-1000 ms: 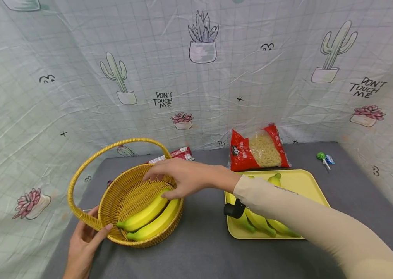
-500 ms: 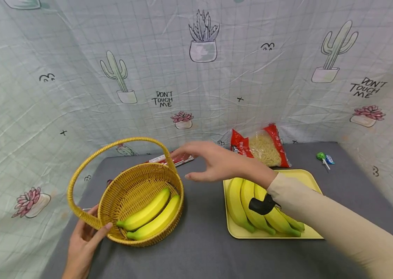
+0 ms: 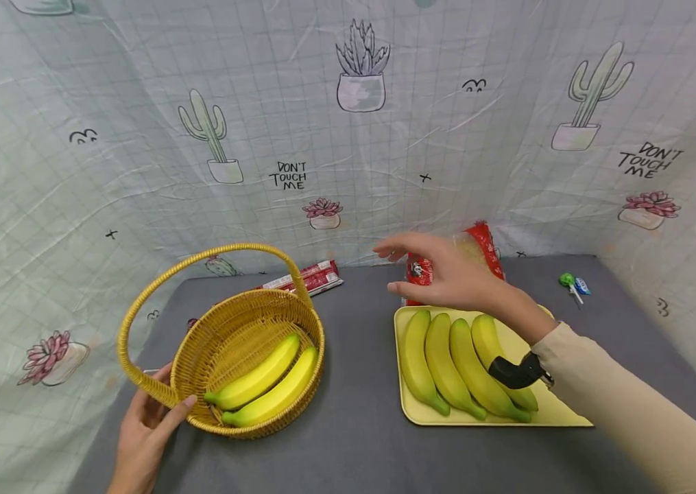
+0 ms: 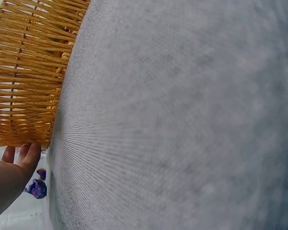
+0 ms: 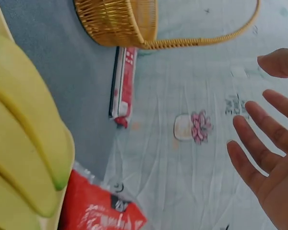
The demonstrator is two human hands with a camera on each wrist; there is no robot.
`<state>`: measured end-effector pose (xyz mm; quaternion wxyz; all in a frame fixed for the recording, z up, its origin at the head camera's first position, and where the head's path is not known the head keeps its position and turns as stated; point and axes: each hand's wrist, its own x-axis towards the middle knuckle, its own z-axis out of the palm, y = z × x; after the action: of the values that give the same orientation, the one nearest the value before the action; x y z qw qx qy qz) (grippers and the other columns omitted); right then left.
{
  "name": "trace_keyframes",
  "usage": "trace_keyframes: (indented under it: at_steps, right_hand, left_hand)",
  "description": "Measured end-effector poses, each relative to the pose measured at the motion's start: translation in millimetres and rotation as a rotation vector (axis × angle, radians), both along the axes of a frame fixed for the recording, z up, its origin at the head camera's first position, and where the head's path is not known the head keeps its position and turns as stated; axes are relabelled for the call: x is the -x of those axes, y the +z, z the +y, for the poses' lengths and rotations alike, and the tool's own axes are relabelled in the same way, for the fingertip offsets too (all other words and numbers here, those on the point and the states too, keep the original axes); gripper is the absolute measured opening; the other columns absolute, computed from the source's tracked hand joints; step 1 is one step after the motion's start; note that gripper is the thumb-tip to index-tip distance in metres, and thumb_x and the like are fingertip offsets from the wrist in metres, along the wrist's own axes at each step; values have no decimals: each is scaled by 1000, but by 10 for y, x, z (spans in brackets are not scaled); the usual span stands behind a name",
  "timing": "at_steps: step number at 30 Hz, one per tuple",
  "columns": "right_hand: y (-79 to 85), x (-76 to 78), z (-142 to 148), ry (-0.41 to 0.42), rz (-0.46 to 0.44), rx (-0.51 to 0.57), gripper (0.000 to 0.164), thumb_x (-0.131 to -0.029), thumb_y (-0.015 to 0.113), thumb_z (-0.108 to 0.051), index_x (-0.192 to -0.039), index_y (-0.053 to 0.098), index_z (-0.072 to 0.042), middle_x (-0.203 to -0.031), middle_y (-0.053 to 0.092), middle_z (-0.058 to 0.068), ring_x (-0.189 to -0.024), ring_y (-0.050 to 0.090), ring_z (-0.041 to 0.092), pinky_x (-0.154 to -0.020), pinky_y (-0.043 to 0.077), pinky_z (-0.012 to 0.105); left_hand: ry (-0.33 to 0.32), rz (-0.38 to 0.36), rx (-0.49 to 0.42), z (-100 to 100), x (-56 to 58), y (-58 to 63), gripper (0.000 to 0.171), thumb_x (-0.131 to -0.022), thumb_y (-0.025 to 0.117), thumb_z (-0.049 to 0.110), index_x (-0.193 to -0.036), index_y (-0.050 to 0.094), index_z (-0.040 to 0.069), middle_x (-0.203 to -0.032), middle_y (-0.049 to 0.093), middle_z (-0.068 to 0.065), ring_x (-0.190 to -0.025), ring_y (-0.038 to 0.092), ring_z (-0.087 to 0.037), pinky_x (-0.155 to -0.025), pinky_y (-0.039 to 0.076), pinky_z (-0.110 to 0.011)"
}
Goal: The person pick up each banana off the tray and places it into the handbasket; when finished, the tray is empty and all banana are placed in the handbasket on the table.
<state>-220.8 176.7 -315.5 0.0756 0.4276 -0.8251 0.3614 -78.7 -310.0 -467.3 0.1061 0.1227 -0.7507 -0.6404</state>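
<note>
A yellow wicker basket [image 3: 199,343] with a tall hoop handle stands on the left, and two bananas [image 3: 270,387] lie side by side inside it. My left hand [image 3: 144,429] holds the basket's left side by the handle's base, thumb over the rim; in the left wrist view its fingertips meet the woven wall [image 4: 26,96]. My right hand [image 3: 446,274] is in the air above the back edge of a yellow tray [image 3: 560,412], fingers spread and holding nothing. Several bananas [image 3: 446,360] lie in a row in that tray, the rightmost partly covered by the black wrist device.
Behind the tray lies a red bag of pasta [image 3: 486,247], half hidden by my right hand. A red and white packet [image 3: 319,276] lies behind the basket. At the far right is a green lollipop [image 3: 568,280]. Printed cloth [image 3: 385,151] hangs around the grey table [image 3: 360,398].
My right hand has left the basket and moved right through the air to above the tray, uncovering the bananas. The left hand and the basket have stayed in place.
</note>
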Motion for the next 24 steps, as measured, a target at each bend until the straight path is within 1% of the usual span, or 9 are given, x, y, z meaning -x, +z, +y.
trace_keyframes:
  at_steps: [4,7,11,15,18,21,24]
  right_hand:
    - [-61,-66,168,-64,12,12,53,-95,82,-22,-144,63,-12,-135,67,-4,-120,63,20,-100,52,46]
    - [-109,-97,298,-113,20,-17,52,-96,80,-23,-145,63,-16,-135,67,-6,-119,63,18,-98,52,47]
    - [-195,-139,478,-164,11,-53,54,-96,81,-24,-146,62,-18,-134,66,-4,-118,63,19,-96,53,50]
    - [-311,-205,660,-233,5,-88,60,-95,83,-27,-149,59,-16,-136,65,0,-117,65,23,-95,54,54]
    - [-395,-272,777,-286,-15,-108,65,-95,83,-29,-153,56,-15,-142,63,5,-117,65,27,-92,55,57]
    - [-479,-324,869,-334,-38,-107,66,-95,83,-30,-153,56,-14,-145,61,9,-118,65,31,-92,54,60]
    - [-576,-364,942,-379,-53,-107,66,-94,84,-31,-151,57,-13,-144,61,11,-118,64,33,-93,53,60]
  left_hand:
    - [3,0,4,-13,-11,2,76,-100,78,14,-165,38,16,-162,38,-17,-123,53,-2,-89,49,-12]
    - [-8,7,-11,-9,-27,-8,76,-100,77,12,-165,38,14,-160,39,-16,-123,54,-1,-90,50,-13]
    - [-19,0,-15,5,-40,-24,76,-101,77,12,-165,37,15,-161,37,-16,-123,53,-1,-90,50,-13]
    - [-23,4,-15,8,-28,-21,76,-101,76,13,-165,37,16,-163,36,-18,-125,53,-3,-90,50,-14]
    - [-23,15,-21,-1,-20,-15,75,-101,76,12,-165,38,16,-163,36,-19,-125,53,-4,-90,50,-14]
    - [-20,20,-16,-10,-17,-16,75,-101,76,11,-165,38,15,-163,36,-19,-125,53,-3,-90,50,-14]
    - [-18,20,-11,-10,-22,-21,75,-101,76,11,-165,37,15,-163,36,-19,-125,53,-2,-91,50,-13]
